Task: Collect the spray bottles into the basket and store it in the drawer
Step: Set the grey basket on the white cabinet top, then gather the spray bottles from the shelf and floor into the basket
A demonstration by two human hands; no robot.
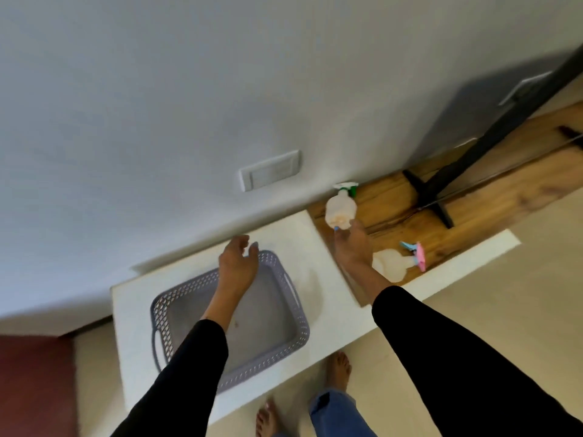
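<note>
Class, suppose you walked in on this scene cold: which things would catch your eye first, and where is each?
The grey basket sits empty on the white counter, with the left hand hovering open over its far rim. The right hand reaches to the green-capped bottle on the wooden surface near the wall. A pink-capped bottle lies on its side just right of that wrist.

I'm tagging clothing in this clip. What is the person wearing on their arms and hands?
Both arms are in long, close-fitting black sleeves that end at the wrists. The left hand and right hand are bare: no gloves, rings, watch or bracelets are visible. The nails look painted a pale shade, though blur makes this uncertain.
</note>
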